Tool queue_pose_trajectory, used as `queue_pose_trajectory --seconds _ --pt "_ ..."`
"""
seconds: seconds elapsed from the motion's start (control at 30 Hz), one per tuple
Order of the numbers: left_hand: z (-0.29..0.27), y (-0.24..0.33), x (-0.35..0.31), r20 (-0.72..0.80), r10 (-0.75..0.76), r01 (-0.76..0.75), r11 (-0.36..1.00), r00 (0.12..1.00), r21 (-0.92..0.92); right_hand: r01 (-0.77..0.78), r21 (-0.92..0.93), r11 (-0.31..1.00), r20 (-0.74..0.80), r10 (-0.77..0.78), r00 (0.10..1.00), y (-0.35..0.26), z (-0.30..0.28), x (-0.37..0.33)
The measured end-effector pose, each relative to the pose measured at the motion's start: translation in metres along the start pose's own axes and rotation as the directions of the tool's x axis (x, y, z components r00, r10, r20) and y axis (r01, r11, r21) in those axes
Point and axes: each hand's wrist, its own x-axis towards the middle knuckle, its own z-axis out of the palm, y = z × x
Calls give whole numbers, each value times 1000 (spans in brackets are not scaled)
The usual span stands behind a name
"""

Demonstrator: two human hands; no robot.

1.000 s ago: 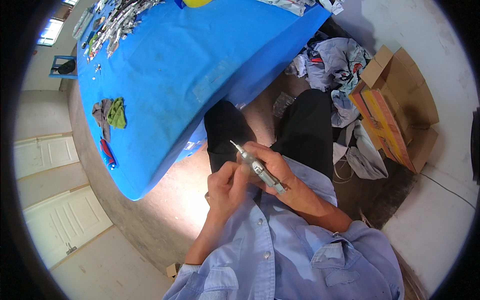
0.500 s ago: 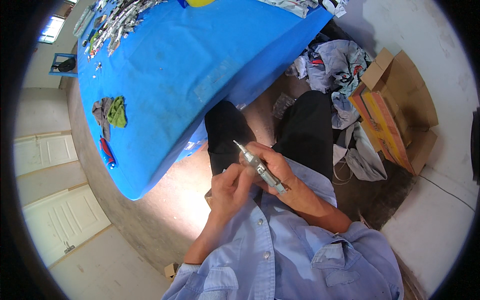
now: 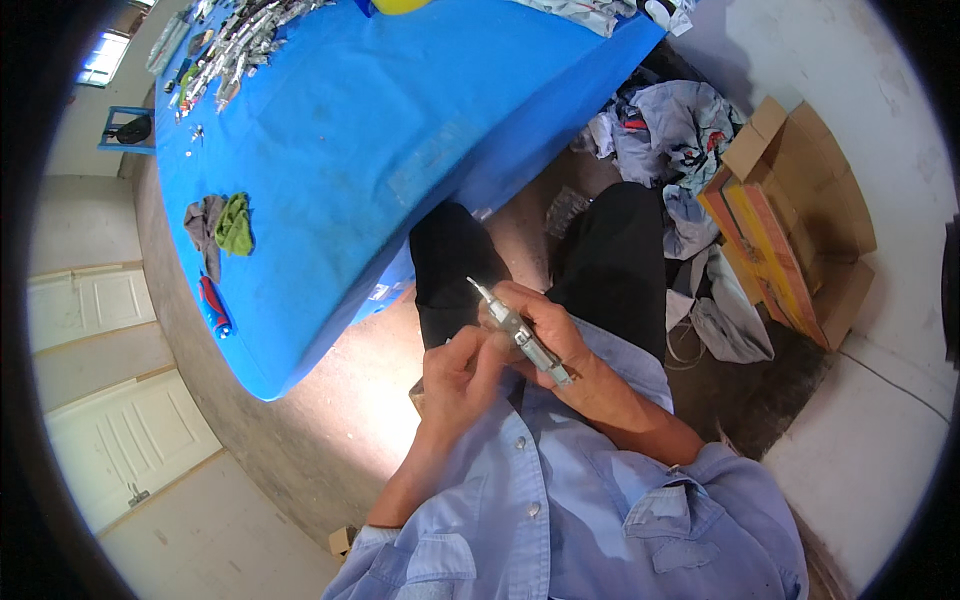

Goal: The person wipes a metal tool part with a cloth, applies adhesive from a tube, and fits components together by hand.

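A slim silver-grey metal part with a thin pointed tip (image 3: 525, 340) lies slantwise across my right hand (image 3: 548, 325), which is closed round it above my lap. Its tip points up and to the left, toward the table. My left hand (image 3: 464, 375) is closed in a pinch right beside the part, its fingertips meeting near the middle of it. Whatever those fingers may hold is hidden.
A blue-covered table (image 3: 330, 150) stands ahead, bearing a heap of silver parts (image 3: 235, 50), grey and green cloths (image 3: 233, 225) and a red-and-blue object (image 3: 213, 307). To the right are piled clothes (image 3: 680, 120) and an open cardboard box (image 3: 790, 220).
Almost nothing differs. Both hands keep their places, and the metal part stays at the same slant.
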Motion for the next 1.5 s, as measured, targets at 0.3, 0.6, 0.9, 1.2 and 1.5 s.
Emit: queue_pose_trajectory --seconds 0.3,0.6,0.9,1.2,1.5 --pt "1 2 2 -27 11 -10 999 1000 38 9 -25 1000 27 -9 1000 -3 0 -1" --pt "0 4 3 -15 14 -14 999 1000 34 22 -20 1000 16 -21 1000 -1 -4 2" --pt "1 0 2 -17 -8 8 1000 1000 26 15 -46 999 22 -14 1000 -1 -4 0" --pt "3 1 3 -25 4 -3 1000 1000 9 32 -37 999 13 -32 999 1 -5 2" --pt "2 0 5 -31 -41 42 999 999 20 51 -45 998 3 -51 999 1 -4 1"
